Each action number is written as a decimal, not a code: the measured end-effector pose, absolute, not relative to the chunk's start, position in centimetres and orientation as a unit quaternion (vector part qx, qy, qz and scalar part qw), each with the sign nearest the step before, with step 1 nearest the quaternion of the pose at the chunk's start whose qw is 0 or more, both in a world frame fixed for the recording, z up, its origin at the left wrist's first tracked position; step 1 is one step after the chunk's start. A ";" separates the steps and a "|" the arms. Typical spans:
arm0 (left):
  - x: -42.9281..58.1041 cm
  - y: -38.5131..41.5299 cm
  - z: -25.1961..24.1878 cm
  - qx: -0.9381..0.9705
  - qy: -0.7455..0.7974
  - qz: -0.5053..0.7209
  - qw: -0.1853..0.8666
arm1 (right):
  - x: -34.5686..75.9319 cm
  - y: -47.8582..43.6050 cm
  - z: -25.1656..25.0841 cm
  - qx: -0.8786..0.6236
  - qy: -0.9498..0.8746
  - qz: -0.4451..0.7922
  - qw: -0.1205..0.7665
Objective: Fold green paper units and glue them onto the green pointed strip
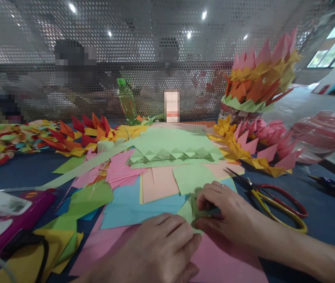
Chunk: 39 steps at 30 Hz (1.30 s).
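Note:
My left hand (158, 245) and my right hand (228, 214) meet low in the middle of the head view over a small folded piece of light green paper (194, 210). Both hands have their fingers curled and pinched on that piece, pressing it against the pink sheet (223, 263) beneath. A ring shows on my right hand. Loose coloured sheets, blue (132, 208), salmon (158, 182) and green (191, 177), lie just beyond the hands. A strip of joined green folded triangles (173, 154) rests further back.
Scissors with red and yellow handles (273, 200) lie right of my right hand. A tall layered paper crown (258, 78) stands at back right, a green bottle (127, 102) at back centre, a clear lid (321, 135) at right, a magenta case (11, 220) at left. Behind the perforated screen sit other people.

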State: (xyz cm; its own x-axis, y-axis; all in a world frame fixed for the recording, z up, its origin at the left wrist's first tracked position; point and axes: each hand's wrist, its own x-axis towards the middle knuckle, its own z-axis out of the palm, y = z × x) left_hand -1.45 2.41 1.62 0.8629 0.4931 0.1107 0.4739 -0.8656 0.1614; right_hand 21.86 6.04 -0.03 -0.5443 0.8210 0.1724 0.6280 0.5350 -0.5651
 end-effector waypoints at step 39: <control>-1.7 5.6 0.7 0.871 0.345 0.201 0.287 | 22.6 6.7 -1.0 -0.322 -0.876 0.250 0.257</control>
State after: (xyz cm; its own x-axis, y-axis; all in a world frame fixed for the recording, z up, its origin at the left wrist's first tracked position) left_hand -1.67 5.58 0.70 0.6814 0.7160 0.1517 0.4852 -0.5970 0.6389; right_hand 22.62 6.65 -0.95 -0.6604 0.6927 0.2900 0.4349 0.6676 -0.6043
